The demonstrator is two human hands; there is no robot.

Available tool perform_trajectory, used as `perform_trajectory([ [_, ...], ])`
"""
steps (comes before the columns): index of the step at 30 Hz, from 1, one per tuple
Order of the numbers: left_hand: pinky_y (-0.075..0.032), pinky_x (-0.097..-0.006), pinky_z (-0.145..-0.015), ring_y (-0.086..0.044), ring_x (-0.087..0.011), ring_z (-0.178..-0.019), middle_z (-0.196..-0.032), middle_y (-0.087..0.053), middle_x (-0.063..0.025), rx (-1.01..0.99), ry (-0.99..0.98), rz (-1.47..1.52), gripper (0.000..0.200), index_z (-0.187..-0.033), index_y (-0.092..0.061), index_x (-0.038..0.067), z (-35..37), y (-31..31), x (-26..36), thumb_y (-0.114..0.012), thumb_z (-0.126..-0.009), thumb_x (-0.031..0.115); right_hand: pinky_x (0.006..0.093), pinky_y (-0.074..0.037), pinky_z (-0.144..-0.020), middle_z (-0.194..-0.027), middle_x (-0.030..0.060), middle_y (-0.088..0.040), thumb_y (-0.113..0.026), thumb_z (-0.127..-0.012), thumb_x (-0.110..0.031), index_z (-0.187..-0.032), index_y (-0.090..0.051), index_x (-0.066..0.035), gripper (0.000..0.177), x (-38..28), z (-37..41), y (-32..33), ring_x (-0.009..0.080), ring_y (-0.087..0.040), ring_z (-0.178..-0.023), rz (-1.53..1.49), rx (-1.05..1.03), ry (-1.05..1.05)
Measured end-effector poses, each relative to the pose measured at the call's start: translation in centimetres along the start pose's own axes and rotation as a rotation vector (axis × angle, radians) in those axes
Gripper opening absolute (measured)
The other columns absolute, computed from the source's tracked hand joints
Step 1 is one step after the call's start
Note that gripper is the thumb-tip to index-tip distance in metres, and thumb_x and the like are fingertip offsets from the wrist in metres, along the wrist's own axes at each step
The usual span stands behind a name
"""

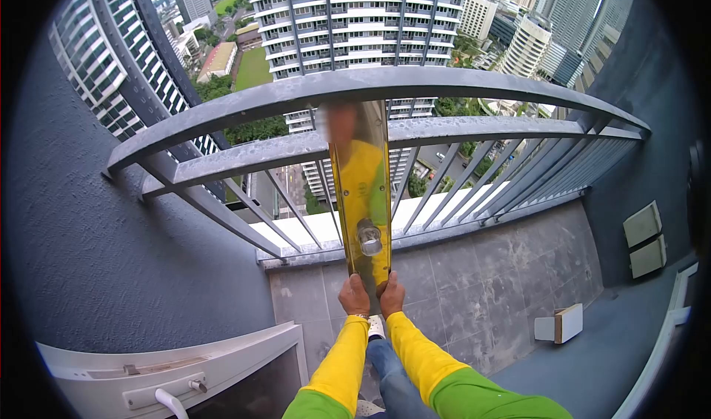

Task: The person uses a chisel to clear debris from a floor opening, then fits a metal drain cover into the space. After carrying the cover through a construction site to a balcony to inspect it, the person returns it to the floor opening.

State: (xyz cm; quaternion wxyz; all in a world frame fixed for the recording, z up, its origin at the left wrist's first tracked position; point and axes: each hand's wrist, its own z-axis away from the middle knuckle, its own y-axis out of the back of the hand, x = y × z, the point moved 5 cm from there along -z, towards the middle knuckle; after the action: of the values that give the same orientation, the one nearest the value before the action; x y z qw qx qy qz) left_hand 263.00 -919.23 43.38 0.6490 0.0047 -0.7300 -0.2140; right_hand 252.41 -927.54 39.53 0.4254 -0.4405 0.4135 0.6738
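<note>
A: Where is the long, mirror-faced panel with yellowish edges?

B: It runs from your hands toward twelve o'clock, its far end by the dark grey metal railing. Whether they touch, you can't tell from here.

A: What could go wrong for you?

B: You have it only by the near end, so the far end could dip or swing and knock the bars. If your fingers slip on those smooth edges, it could drop onto the grey floor tiles or, worse, go over the rail. A knock could also crack the round, clear fitting on its face.

A: And your grip?

B: Your left hand closes on the edge toward eleven o'clock, your right hand on the edge toward one. Both thumbs lie along the sides, pointing to twelve. How far your fingers wrap underneath, you can't tell.
</note>
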Motion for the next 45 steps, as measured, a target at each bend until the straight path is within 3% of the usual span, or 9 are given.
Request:
perform_trajectory([
  [12,-0.041,-0.0454,-0.053,-0.058,-0.0352,-0.056,-0.059,-0.058,-0.0135,0.066,-0.087,-0.077,0.058,-0.064,-0.055,0.005,-1.0,-1.3,-0.2,-0.029,-0.1,0.043,0.0426,-0.039,-0.052,-0.051,0.0126,-0.056,-0.03,-0.099,-0.055,-0.058,-0.057,0.001,0.074,0.9,-1.9,-0.9,0.0283,-0.058,-0.051,0.057,0.031,0.071],
  [29,-0.04,-0.0479,-0.053,-0.056,-0.0399,-0.057,-0.061,-0.057,-0.0161,0.082,-0.146,-0.038,0.063,-0.069,-0.057,0.004,-3.2,-2.6,-0.6,-0.033,-0.098,0.053,0.0436,-0.04,-0.053,-0.051,0.0149,-0.054,-0.028,-0.098,-0.056,-0.056,-0.055,0.001,0.076,1.1,-4.7,-2.6,0.0317,-0.056,-0.051,0.038,0.02,0.096],
  [31,-0.042,-0.0461,-0.055,-0.058,-0.0385,-0.06,-0.065,-0.06,-0.0151,0.096,-0.298,-0.343,0.059,-0.067,-0.053,0.004,-2.3,-3.0,-1.1,-0.03,-0.101,0.046,0.0342,-0.035,-0.047,-0.048,0.0044,-0.051,-0.028,-0.098,-0.058,-0.056,-0.055,-0.003,0.074,-0.2,-3.7,-1.9,0.017,-0.046,-0.043,-0.041,0.029,0.166],
  [32,-0.042,-0.0461,-0.055,-0.058,-0.0385,-0.06,-0.065,-0.06,-0.0151,0.097,-0.284,-0.326,0.059,-0.067,-0.053,0.004,-0.6,-3.0,-0.8,-0.03,-0.101,0.046,0.0342,-0.035,-0.047,-0.048,0.0044,-0.051,-0.028,-0.098,-0.058,-0.056,-0.055,-0.003,0.074,-0.7,-2.4,0.0,0.017,-0.046,-0.043,-0.021,0.031,0.174],
  [34,-0.044,-0.0481,-0.057,-0.061,-0.041,-0.065,-0.067,-0.062,-0.0176,0.047,-0.055,-0.118,0.062,-0.074,-0.063,0.004,-0.6,-0.9,-0.2,-0.034,-0.098,0.054,0.0462,-0.043,-0.062,-0.058,0.0195,-0.058,-0.025,-0.095,-0.064,-0.064,-0.06,0.004,0.083,-1.1,-0.7,0.0,0.037,-0.06,-0.061,0.071,-0.042,-0.003],
  [38,-0.048,-0.048,-0.066,-0.062,-0.0445,-0.077,-0.08,-0.065,-0.0231,-0.019,0.101,-0.076,0.067,-0.09,-0.071,0.004,2.6,3.9,2.6,-0.035,-0.095,0.061,0.0478,-0.045,-0.076,-0.079,0.0285,-0.064,-0.025,-0.094,-0.068,-0.081,-0.066,0.004,0.084,-1.0,4.2,1.6,0.0446,-0.062,-0.087,0.214,-0.04,-0.07],
  [41,-0.047,-0.05,-0.071,-0.061,-0.046,-0.08,-0.082,-0.065,-0.0256,-0.111,0.232,-0.227,0.072,-0.091,-0.071,0.003,7.7,10.0,2.7,-0.034,-0.094,0.065,0.0433,-0.046,-0.081,-0.092,0.0287,-0.065,-0.028,-0.094,-0.066,-0.096,-0.065,0.004,0.079,-0.9,9.8,4.1,0.0385,-0.064,-0.095,0.342,-0.209,0.033],
  [42,-0.047,-0.0506,-0.074,-0.061,-0.0471,-0.083,-0.083,-0.064,-0.0262,-0.069,0.216,-0.286,0.075,-0.091,-0.071,0.004,9.6,12.5,3.6,-0.033,-0.091,0.069,0.0396,-0.047,-0.085,-0.104,0.0238,-0.065,-0.042,-0.096,-0.057,-0.11,-0.061,0.001,0.063,0.6,10.4,5.2,0.033,-0.063,-0.098,0.015,-0.327,0.003],
  [45,-0.046,-0.0514,-0.072,-0.059,-0.0472,-0.078,-0.08,-0.064,-0.0254,-0.157,0.214,-0.489,0.074,-0.085,-0.068,0.002,13.5,19.2,3.6,-0.033,-0.093,0.067,0.0386,-0.048,-0.086,-0.11,0.0169,-0.06,-0.062,-0.09,-0.038,-0.116,-0.057,-0.003,0.044,-12.4,13.8,13.2,0.0304,-0.06,-0.1,0.296,-0.173,0.444],
])
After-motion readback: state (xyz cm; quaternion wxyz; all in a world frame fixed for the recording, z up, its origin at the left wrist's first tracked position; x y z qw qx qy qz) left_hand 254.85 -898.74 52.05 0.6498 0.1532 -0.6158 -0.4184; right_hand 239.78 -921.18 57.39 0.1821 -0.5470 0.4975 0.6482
